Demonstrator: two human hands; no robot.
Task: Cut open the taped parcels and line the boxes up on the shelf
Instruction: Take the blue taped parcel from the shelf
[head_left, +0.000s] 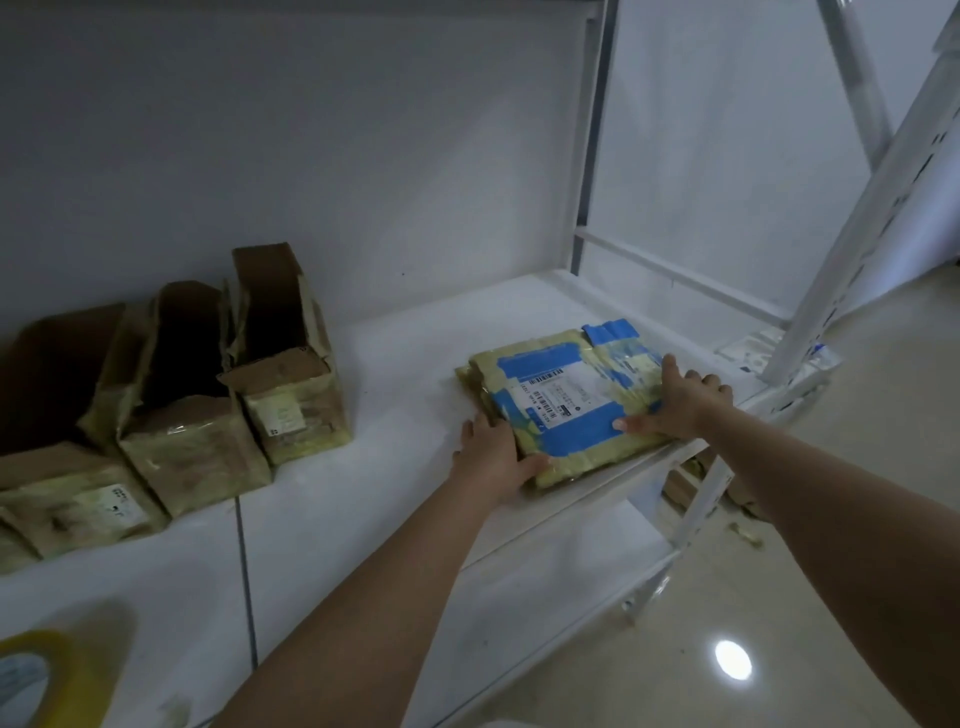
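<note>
Step in hand, by appearance: positioning a flat, still-taped parcel at the shelf front edge, right of three opened boxes. Left hand grips near corner; right hand presses flat, fingers extended, on right edge. Next: steady parcel, obtain cutter (none visible), slit blue tape.

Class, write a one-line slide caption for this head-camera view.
Both hands, left and right, hold a blue-taped parcel on the white shelf beside three opened boxes.

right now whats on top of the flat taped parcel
On the flat parcel: blue tape, a white barcode label, and the right hand pressing its right end. The left hand grips the near-left edge. Its contents are hidden.
</note>
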